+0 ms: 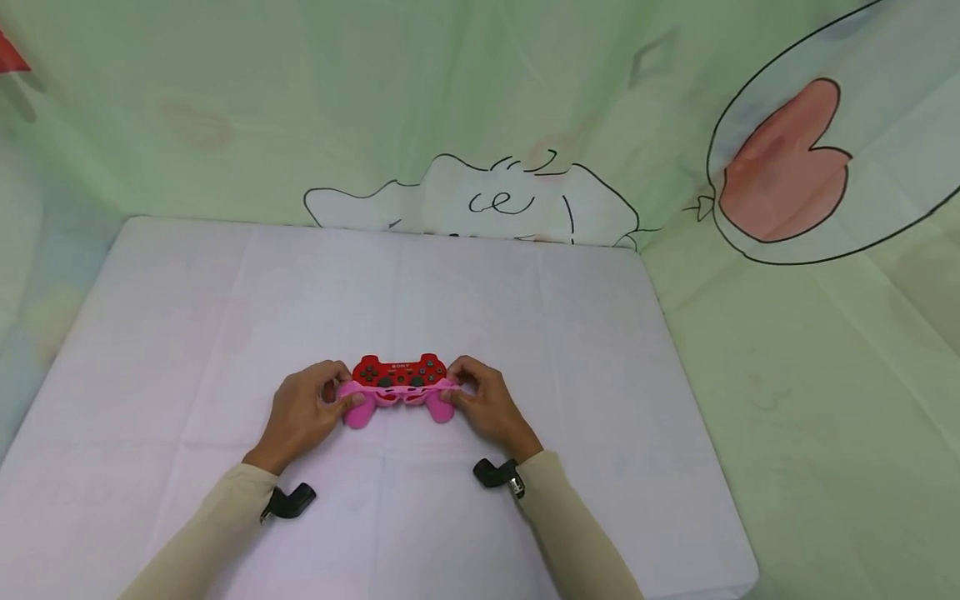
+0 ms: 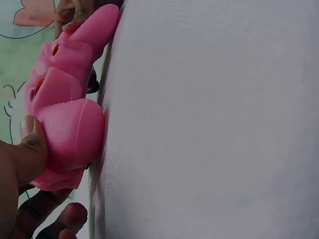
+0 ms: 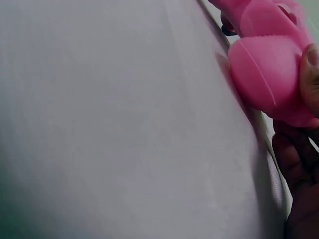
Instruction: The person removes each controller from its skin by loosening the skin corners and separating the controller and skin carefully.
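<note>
A red game controller marked SONY lies in the middle of the table, its upper face bare. Around its lower half sits a pink silicone cover, which sheathes both handles and bunches across the face. My left hand pinches the cover's left side between thumb and fingers. On the opposite side, my right hand grips the cover the same way. In the left wrist view the pink cover bulges over the near handle under the thumb. The right wrist view has the cover's other handle close to the tabletop.
A white cloth covers the table, whose right edge slopes down the view. Behind it hangs a pale green printed curtain. Each wrist carries a small black camera mount.
</note>
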`<state>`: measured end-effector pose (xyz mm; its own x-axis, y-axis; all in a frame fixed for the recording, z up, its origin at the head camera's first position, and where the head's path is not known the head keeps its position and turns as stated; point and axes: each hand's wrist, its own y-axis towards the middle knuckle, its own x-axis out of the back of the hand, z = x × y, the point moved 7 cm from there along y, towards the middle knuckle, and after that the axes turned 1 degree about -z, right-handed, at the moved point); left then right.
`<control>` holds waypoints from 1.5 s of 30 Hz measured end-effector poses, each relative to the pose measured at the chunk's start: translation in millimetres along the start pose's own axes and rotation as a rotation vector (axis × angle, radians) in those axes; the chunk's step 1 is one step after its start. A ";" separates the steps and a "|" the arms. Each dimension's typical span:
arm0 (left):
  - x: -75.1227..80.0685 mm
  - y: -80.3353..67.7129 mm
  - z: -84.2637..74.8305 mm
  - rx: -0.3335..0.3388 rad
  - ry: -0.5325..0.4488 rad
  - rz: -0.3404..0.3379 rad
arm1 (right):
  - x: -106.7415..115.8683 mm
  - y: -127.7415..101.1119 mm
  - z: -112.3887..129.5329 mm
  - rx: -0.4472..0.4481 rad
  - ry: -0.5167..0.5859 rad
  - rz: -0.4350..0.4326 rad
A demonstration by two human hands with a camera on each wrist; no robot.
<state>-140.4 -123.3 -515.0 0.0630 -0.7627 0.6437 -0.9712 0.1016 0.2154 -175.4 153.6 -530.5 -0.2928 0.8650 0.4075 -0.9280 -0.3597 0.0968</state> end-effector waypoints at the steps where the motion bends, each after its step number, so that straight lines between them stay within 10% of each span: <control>1: 0.0 -0.6 0.6 0.011 -0.002 -0.004 | -0.4 -1.1 0.0 0.000 -0.005 -0.003; 11: -5.8 -13.7 12.5 0.166 -0.099 0.087 | -3.9 -23.5 -0.5 -0.061 0.047 -0.013; 35: 3.8 -6.6 0.9 -0.046 0.013 -0.013 | 1.2 -6.1 3.2 0.019 -0.059 0.044; 45: -2.2 -12.1 5.1 0.107 0.015 0.096 | -2.2 -18.5 8.6 -0.025 -0.235 0.033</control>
<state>-129.9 -126.1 -522.7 -0.0285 -0.7433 0.6683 -0.9918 0.1041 0.0735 -155.6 155.3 -525.4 -0.2640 0.7468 0.6104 -0.9252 -0.3749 0.0586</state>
